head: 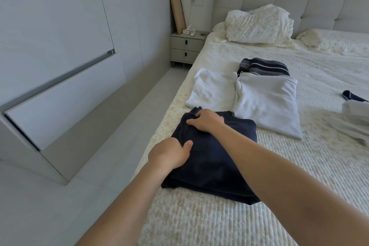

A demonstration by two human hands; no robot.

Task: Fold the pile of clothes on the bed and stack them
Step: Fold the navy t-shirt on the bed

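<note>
A folded navy garment (211,158) is being gripped at its left edge by the left hand (169,156) and right hand (207,122) on the bed (219,221). Stacking beyond the right hand, onto the grey top (267,104), is probably being prepared.

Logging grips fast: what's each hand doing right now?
Left hand: grips the left edge of the navy garment.
Right hand: fingers curled on its far corner, apparently gripping.
</note>
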